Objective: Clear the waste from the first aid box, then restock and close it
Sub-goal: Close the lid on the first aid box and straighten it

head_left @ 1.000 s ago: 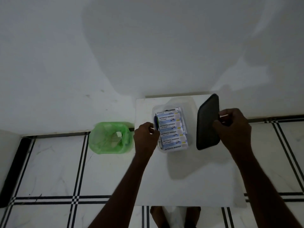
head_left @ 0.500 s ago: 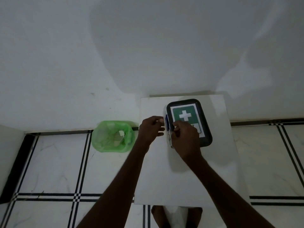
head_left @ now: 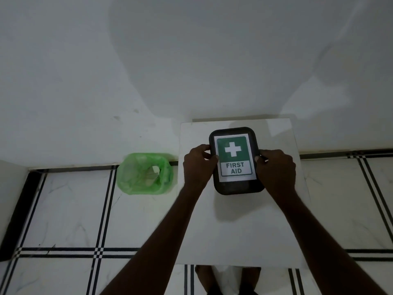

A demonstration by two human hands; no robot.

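The dark rounded-rectangular plastic first aid box (head_left: 236, 160) with its green-cross label is lying lidded on the white square table (head_left: 238, 226). The left hand (head_left: 198, 167) and right hand (head_left: 276, 169) are curling around its opposite edges; pressing evenly should seat the lid.

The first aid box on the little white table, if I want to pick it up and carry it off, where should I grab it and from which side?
Probably by its two long side edges, one hand from each side. The first aid box lies flat on the table, lid up, so no handle shows. The left hand and right hand already have that grip, at mid-length where it should balance.
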